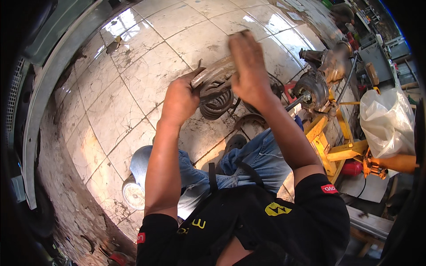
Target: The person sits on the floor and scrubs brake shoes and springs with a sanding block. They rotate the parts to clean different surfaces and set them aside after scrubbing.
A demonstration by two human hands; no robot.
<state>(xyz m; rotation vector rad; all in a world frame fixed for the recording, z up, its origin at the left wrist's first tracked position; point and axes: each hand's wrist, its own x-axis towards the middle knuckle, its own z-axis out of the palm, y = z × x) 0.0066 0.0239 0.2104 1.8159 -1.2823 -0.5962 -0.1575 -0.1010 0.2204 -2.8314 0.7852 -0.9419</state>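
My left hand (181, 100) is closed around the near end of a curved, worn metal brake shoe (216, 72), held above the tiled floor. At the shoe's far end is my right hand (249, 66), somewhat blurred, its fingers stretched forward and its palm turned down toward the curved face. Whether the palm touches the shoe is hidden. Beneath the shoe lies a dark coil spring (216, 106). Another curved dark piece (250, 120), like a second brake shoe, rests on the floor near my foot.
To the right, a greasy hub assembly (311, 91) with a shaft sits by a yellow metal stand (330, 146). Beyond it are a clear plastic bag (387, 119) and an orange jack (392, 163). A round can (133, 193) stands beside my left knee. A metal frame edge (33, 119) borders the left.
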